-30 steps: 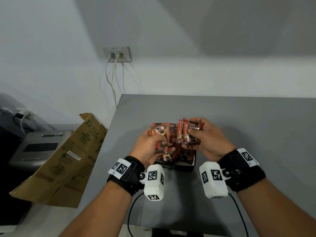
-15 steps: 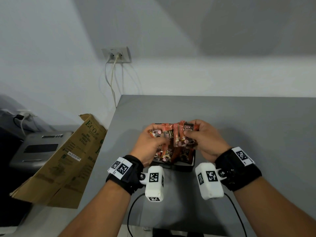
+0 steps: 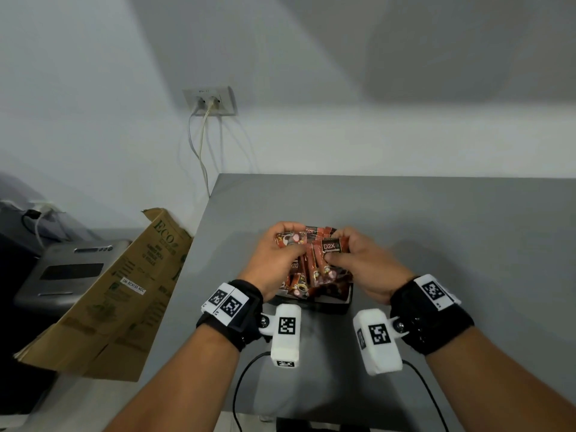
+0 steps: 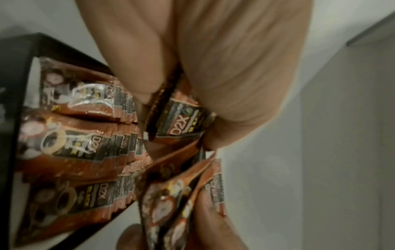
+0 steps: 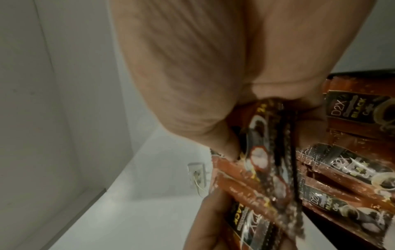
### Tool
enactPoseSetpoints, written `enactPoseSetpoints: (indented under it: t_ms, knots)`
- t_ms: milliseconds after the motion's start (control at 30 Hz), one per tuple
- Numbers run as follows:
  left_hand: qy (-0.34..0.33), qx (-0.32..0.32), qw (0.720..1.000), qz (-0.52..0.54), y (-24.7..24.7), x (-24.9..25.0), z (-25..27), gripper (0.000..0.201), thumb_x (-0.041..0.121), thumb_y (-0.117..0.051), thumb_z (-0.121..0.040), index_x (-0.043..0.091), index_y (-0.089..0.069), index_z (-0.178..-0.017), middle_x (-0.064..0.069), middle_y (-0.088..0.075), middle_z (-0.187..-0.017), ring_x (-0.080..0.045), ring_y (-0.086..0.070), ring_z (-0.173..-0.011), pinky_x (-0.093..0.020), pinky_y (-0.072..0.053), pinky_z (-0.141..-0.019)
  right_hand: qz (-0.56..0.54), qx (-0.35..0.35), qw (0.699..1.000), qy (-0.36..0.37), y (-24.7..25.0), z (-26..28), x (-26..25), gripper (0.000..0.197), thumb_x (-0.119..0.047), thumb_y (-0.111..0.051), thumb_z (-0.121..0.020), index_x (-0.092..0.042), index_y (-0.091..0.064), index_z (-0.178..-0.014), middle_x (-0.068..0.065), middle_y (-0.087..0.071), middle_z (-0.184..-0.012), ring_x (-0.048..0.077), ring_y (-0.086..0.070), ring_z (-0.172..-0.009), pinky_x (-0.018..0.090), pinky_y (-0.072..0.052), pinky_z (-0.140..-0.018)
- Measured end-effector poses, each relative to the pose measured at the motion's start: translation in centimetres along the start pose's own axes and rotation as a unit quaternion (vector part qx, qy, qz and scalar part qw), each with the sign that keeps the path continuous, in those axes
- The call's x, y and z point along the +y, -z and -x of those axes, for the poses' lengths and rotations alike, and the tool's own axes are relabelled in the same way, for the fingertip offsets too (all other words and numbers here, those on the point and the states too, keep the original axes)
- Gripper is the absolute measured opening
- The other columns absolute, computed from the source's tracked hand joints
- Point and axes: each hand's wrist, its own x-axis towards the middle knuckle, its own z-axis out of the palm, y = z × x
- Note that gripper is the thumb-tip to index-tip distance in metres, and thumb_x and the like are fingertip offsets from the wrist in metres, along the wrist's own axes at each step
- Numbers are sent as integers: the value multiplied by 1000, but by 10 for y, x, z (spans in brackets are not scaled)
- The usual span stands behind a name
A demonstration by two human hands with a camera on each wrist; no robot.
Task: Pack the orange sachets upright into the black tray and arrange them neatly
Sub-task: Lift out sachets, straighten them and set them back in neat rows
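A black tray [image 3: 330, 307] sits on the grey table [image 3: 436, 229] in front of me, with several orange sachets [image 3: 299, 286] standing in it. Just above the tray my left hand [image 3: 288, 249] grips a small bunch of sachets [image 3: 288, 240]. My right hand [image 3: 335, 255] pinches another bunch of sachets [image 3: 332, 246] right beside it, so the two bunches touch. The left wrist view shows the packed sachets [image 4: 70, 135] against the tray rim [image 4: 10, 118] and a held sachet [image 4: 181, 121]. The right wrist view shows the pinched sachets [image 5: 262, 160] next to the packed rows [image 5: 352, 170].
A flattened cardboard box [image 3: 118, 294] leans off the table's left edge, with a grey machine [image 3: 62, 275] behind it. A wall socket [image 3: 212, 101] with cables is at the back. A black cable [image 3: 246, 378] hangs at the table's near edge.
Both hands have drawn closer together, and the two bunches of sachets now press side by side lower over the tray.
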Motion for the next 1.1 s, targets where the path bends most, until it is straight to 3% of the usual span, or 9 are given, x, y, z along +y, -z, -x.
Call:
enactPoseSetpoints:
  t_ms: [100, 233, 400, 467, 600, 733, 867, 1000, 1100]
  knots:
    - [56, 15, 993, 100, 3, -1, -2, 33, -10, -44, -92, -3, -61, -119, -23, -69, -99, -30, -68, -76, -38, -58, -68, -73, 49, 996, -1, 3, -3, 3, 30, 6, -59, -93, -18, -56, -111, 9, -68, -104, 21, -66, -90, 36, -54, -77]
    - [35, 2, 994, 107, 2, -5, 0, 31, -9, -55, -95, -2, -57, -125, -18, -71, -97, -33, -70, -83, -48, -61, -74, -183, 33, 983, -12, 6, -4, 1, 27, 6, -56, -93, -2, -59, -119, 19, -72, -107, 30, -70, -91, 39, -56, -76]
    - [9, 3, 994, 108, -5, -4, -1, 39, -21, -58, -86, 4, -62, -115, -16, -71, -93, -25, -69, -71, -33, -60, -61, -155, 10, 988, -15, -6, -3, 5, 31, 10, -56, -92, 3, -57, -122, 26, -69, -110, 34, -66, -96, 47, -52, -92]
    - [-1, -1, 997, 78, -5, -4, -2, 41, -23, -63, -80, 4, -63, -111, -17, -70, -92, -27, -65, -69, -30, -58, -58, -129, 29, 991, -1, -7, -1, 3, 25, 11, -57, -91, -2, -59, -111, 19, -70, -100, 30, -65, -91, 45, -51, -88]
    - [0, -20, 999, -41, -1, -4, -3, 46, -22, -70, -69, 3, -65, -107, -16, -73, -95, -27, -72, -73, -40, -62, -66, -39, 46, 998, 24, -1, -3, -10, 21, 7, -60, -91, -12, -59, -100, 6, -69, -88, 19, -65, -80, 36, -52, -75]
    - [5, 17, 998, -65, -1, -5, -4, 51, -5, -78, -55, 13, -67, -101, -23, -71, -109, -37, -71, -89, -55, -60, -81, -116, 75, 990, 19, 3, -4, -15, 20, 8, -56, -92, -9, -59, -103, 8, -73, -90, 19, -71, -77, 33, -55, -69]
    - [8, 58, 997, 49, -3, -7, -5, 46, -24, -68, -74, 10, -60, -105, -21, -70, -97, -30, -69, -74, -38, -60, -61, -170, 73, 982, -24, 3, 1, -8, 22, 7, -56, -92, -2, -60, -112, 17, -73, -99, 25, -72, -81, 38, -57, -71]
    - [15, 24, 995, 92, -15, -10, -1, 46, -28, -57, -78, 4, -59, -111, -17, -69, -93, -26, -69, -76, -38, -60, -68, -199, 76, 976, -36, -11, 1, -4, 31, 7, -55, -93, 1, -53, -123, 26, -66, -115, 35, -65, -98, 52, -51, -92]
    - [56, -11, 984, 171, -16, -9, 1, 33, -13, -51, -88, 1, -58, -117, -21, -69, -97, -30, -68, -77, -41, -58, -69, -214, 104, 971, -16, -9, 1, -6, 30, 7, -54, -94, -7, -51, -120, 19, -66, -110, 30, -64, -95, 44, -56, -80]
